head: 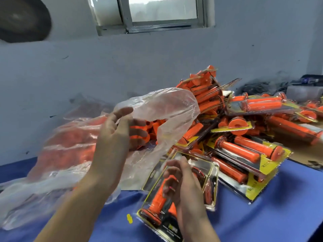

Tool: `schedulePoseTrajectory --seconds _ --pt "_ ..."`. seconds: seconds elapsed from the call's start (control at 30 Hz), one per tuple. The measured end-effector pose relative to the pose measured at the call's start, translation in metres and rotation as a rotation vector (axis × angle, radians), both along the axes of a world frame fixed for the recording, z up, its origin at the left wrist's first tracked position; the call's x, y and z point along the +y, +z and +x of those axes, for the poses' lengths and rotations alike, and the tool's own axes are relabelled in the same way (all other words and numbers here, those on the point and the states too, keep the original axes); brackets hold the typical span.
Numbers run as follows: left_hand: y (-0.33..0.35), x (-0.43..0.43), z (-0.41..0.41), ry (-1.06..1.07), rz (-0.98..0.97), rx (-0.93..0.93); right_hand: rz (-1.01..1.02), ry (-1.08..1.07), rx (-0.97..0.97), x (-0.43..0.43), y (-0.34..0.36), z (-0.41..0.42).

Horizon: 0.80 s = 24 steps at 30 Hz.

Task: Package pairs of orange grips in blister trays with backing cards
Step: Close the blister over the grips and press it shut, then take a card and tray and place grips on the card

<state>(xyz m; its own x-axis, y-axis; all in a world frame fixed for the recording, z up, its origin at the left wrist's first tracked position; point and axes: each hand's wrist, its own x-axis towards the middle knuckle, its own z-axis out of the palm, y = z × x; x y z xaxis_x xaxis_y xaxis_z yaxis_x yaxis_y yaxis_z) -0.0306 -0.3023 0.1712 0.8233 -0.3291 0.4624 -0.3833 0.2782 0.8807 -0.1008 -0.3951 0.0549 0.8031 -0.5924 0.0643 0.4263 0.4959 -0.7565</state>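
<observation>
Right hand: the right hand point(181, 179) is nearest the camera, at about 5 o'clock in the view. Its fingers curl over an orange grip point(158, 194) seated in a blister tray point(176, 189), probably pressing the grip into its moulded pocket.
Blister tray: clear plastic over a yellow and black backing card point(167, 231), lying tilted on the blue table cover point(262, 215). One grip is plainly in it; part of a second orange piece shows beside the hand, too hidden to be sure.
Left hand: the left hand point(115, 137), near the centre, has its fingers spread wide and reaches into the mouth of a clear plastic bag point(162, 109). It touches the film and holds nothing that can be seen. My reading is that it is going for the partner grip to complete the pair.
Plastic bag: one large crumpled bag, stretching from 9 o'clock to the centre, with loose grips point(70, 145) showing orange through it. Too many and too blurred to count.
Finished packs: a heap of sealed packs point(244, 137) at 2 to 3 o'clock, just beyond the tray. At least eight; the exact number cannot be told.
Hands counted: two, both bare.
</observation>
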Motion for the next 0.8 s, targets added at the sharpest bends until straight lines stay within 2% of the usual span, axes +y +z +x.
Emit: schedulePoseTrajectory --seconds 0.1,0.2,0.43,0.57,0.7,0.8 --pt "-0.033 0.052 -0.009 0.108 0.002 0.031 -0.087 0.009 -0.01 0.019 0.007 0.004" --pt "-0.058 0.099 -0.01 0.222 0.031 0.059 -0.257 0.038 0.015 0.053 0.011 0.014" --pt "-0.092 0.205 0.008 0.491 0.163 0.124 -0.779 0.222 0.039 0.169 -0.004 0.042" --pt "-0.096 0.27 0.017 0.784 0.314 0.053 -1.109 0.263 0.082 0.23 -0.021 0.053" --pt "-0.093 0.347 0.014 1.086 0.518 -0.044 -1.271 0.307 0.054 0.291 -0.034 0.056" --pt "-0.089 0.399 0.005 1.323 0.568 -0.078 -1.406 0.337 -0.036 0.331 -0.037 0.053"
